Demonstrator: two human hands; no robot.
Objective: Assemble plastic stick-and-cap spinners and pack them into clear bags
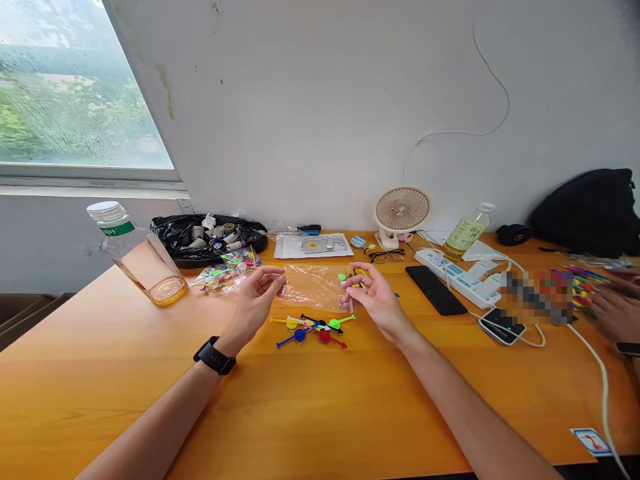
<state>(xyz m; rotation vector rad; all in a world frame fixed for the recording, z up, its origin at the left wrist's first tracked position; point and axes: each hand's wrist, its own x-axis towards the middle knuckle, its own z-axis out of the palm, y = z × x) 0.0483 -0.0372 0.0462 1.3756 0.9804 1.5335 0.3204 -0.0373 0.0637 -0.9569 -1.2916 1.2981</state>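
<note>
A clear plastic bag (315, 283) is stretched between my hands above the table. My left hand (260, 290), with a black watch at the wrist, pinches its left end. At the other end, my right hand (373, 293) has thumb and fingers closed on the bag's edge. Small coloured pieces, one of them green (342, 277), show beside the right fingers; whether they are inside the bag I cannot tell. Just in front lies a small pile of plastic arrow spinners (325, 337) in blue, red, yellow, green, black and white, each with a round disc.
Bagged coloured pieces (225, 273) and a black plastic bag (170, 243) lie at left near a large bottle (150, 267). Behind are papers (285, 247) and a fan (403, 210). A phone (435, 290), power strip (460, 277) and cables lie right, beside another person's hand (617, 310).
</note>
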